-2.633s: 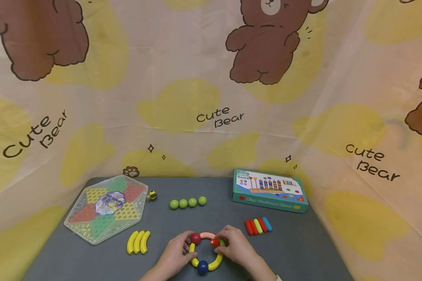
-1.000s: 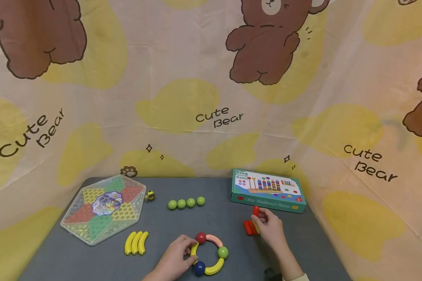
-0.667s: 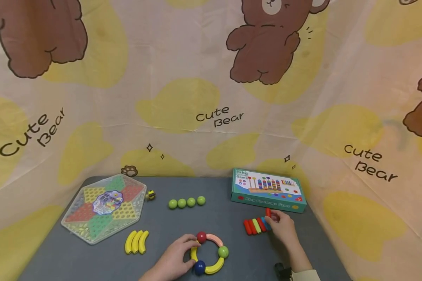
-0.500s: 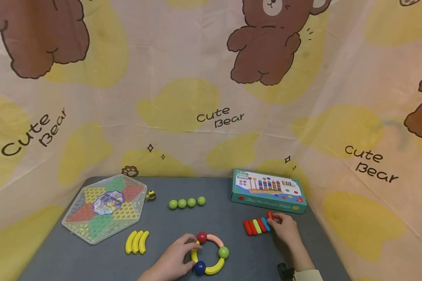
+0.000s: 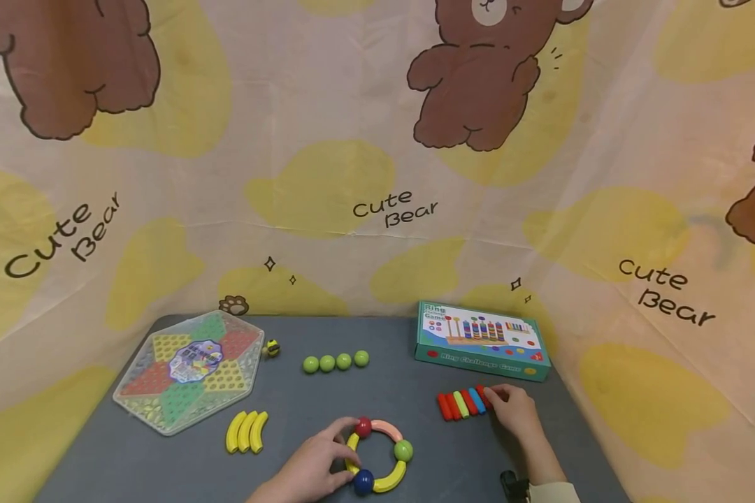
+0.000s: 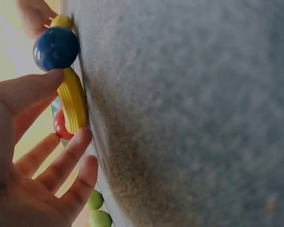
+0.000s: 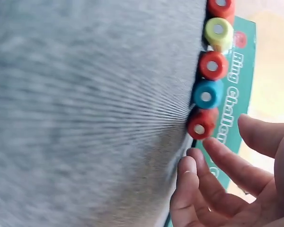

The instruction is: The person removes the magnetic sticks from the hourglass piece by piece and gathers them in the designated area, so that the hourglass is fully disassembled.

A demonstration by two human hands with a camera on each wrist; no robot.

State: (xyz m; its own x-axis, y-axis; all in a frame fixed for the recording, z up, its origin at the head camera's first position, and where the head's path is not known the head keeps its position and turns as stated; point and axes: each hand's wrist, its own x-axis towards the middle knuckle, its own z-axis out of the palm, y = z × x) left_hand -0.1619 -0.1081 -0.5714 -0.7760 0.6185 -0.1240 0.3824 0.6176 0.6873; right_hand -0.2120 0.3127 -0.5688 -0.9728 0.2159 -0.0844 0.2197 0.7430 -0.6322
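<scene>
On the grey table lies a ring of curved bars and balls: a blue ball (image 5: pixel 363 481), a red ball (image 5: pixel 364 427), a green ball (image 5: pixel 403 450), a pink bar (image 5: pixel 386 428) and yellow bars. My left hand (image 5: pixel 312 461) spans the ring's left side, its thumb by the blue ball and its loosely extended fingers at the other end of the left yellow bar (image 6: pixel 73 104). To the right, a row of short straight rods with silver end discs ends in a red rod (image 7: pixel 202 125). The index fingertip of my right hand (image 5: pixel 517 411) is right at it, thumb apart. Beside it lies a blue rod (image 7: pixel 208 94).
Several green balls (image 5: pixel 327 362) line up at the back. Three yellow curved bars (image 5: pixel 244 432) lie on the left, near a hexagonal checkers box (image 5: pixel 163 412). A small bee toy (image 5: pixel 273 348) sits beside that box. Behind the rods stands a green Ring Challenge Game box (image 5: pixel 481 367).
My right hand left the ring, carried the red rod to the row's right end, laid it beside the blue rod and loosened its fingers. My left hand stayed at the ring, which shifted slightly.
</scene>
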